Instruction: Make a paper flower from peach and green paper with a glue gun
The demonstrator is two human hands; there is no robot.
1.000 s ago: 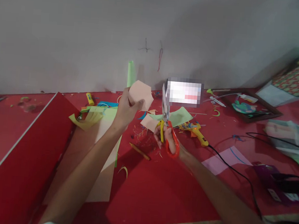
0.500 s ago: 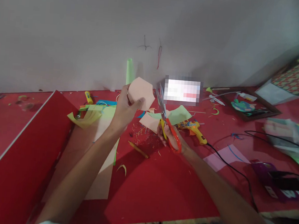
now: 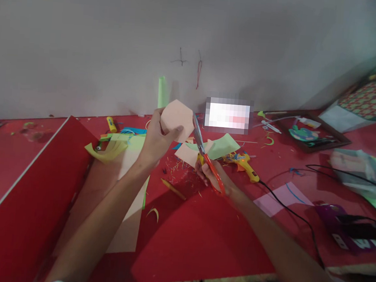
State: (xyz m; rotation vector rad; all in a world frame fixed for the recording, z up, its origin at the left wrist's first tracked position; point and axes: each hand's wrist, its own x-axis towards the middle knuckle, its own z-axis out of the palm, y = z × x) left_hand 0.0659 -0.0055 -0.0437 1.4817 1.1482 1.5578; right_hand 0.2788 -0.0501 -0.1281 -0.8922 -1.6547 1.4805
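Observation:
Between the thumb and fingers of my left hand [image 3: 157, 140] is a peach piece of paper [image 3: 177, 117] with straight-cut edges, held up above the table. My right hand [image 3: 213, 173] grips a pair of scissors [image 3: 213, 171] with red and yellow handles. Their blades point up and left, close together, with the tips at the right edge of the peach paper. Whether they touch it is hard to tell. Below the scissors lie peach and green paper offcuts [image 3: 225, 146] and many tiny scraps. A yellow pencil [image 3: 173, 189] rests nearer to me.
A yellow glue gun [image 3: 247, 167] with a black cord lies right of my right hand. Peach sheets [image 3: 128, 236] and a red board [image 3: 41, 190] are at left. A dark frame [image 3: 334, 141] holds small items at back right. A green paper tube [image 3: 162, 91] stands by the wall.
The scissors have closed from partly open blades, and their tips have come to the paper's right edge. My left hand keeps the paper in nearly the same place.

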